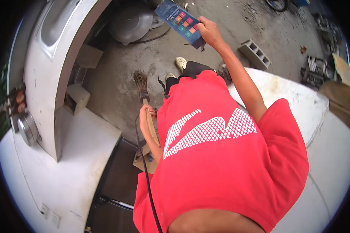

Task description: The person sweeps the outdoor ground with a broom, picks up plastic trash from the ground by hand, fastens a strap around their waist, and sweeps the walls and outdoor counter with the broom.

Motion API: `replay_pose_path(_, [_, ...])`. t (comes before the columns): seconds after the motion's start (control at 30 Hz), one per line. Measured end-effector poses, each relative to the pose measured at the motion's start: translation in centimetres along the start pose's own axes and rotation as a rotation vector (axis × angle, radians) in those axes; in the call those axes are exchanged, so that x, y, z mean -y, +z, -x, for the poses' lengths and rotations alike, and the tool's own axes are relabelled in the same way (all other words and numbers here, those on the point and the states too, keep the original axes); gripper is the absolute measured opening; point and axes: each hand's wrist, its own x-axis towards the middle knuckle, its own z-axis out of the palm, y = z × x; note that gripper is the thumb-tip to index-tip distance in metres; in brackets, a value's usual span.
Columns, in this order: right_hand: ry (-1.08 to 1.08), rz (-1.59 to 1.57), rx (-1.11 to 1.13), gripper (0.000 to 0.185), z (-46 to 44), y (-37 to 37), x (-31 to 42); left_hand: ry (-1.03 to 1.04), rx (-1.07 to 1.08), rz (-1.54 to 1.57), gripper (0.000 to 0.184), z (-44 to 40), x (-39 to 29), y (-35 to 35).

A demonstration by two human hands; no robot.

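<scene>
My left hand (pixel 148 110) is closed around the wooden handle of a broom (pixel 141 83). Its brown bristles point away from me, over the concrete floor, and I cannot tell if they touch it. Held out ahead, my right hand (pixel 210 32) grips one side of a dark blue printed cardboard box (pixel 179 22) with small coloured squares. The box is tilted, its lower end dark and ragged. A black cable (pixel 142 155) runs down past my left forearm and across my shirt.
A white counter (pixel 81 143) stands on my left, and a white slab (pixel 280 91) on my right. Ahead lie a large metal wok-like lid (pixel 131 24) and a hollow concrete block (pixel 255 54). A cardboard box (pixel 144 165) sits low by my left arm. Rubble (pixel 252 15) covers part of the floor.
</scene>
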Motion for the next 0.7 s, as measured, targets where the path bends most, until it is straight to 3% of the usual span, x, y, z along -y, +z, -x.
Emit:
replay_pose_path(0.07, [-0.019, 0.122, -0.145, 0.025, -0.9, -1.7, 1.4, 0.030, 0.020, 0.068, 0.014, -0.4, -4.5, 4.2])
replay_pose_path(0.1, [-0.185, 0.199, -0.326, 0.024, -3.0, -11.1, 0.6, 0.059, 0.216, -0.023, 0.014, -8.9, -2.3, 13.1])
replay_pose_path(0.17, [-0.205, 0.183, -0.481, 0.023, -1.5, -14.6, 1.0, 0.076, 0.206, -0.136, 0.015, -10.0, -2.9, 17.1])
replay_pose_path(0.27, [-0.080, 0.074, -0.557, 0.021, 1.0, -21.3, 1.3, 0.005, 0.320, -0.248, 0.015, -13.7, 0.1, 23.7])
replay_pose_path(0.37, [-0.225, -0.527, -0.617, 0.020, 1.0, -24.5, -3.3, -0.032, 0.387, -0.261, 0.015, -13.4, 1.5, 28.7])
replay_pose_path(0.4, [-0.138, -0.999, -0.623, 0.020, 1.6, -24.7, -1.7, -0.042, 0.400, -0.252, 0.015, -13.0, 2.1, 30.3])
replay_pose_path(0.5, [-0.237, -1.109, -0.648, 0.021, 1.7, -27.0, -1.8, -0.119, 0.437, -0.235, 0.015, -12.4, 4.5, 35.1])
replay_pose_path(0.63, [-0.654, 0.291, -0.784, 0.017, -0.7, -31.6, 0.3, -0.157, 0.544, -0.272, 0.016, -14.0, 6.8, 42.1])
replay_pose_path(0.7, [-0.671, 0.355, -0.740, 0.017, -2.4, -33.8, 0.5, -0.213, 0.548, -0.236, 0.017, -14.5, 8.4, 45.6])
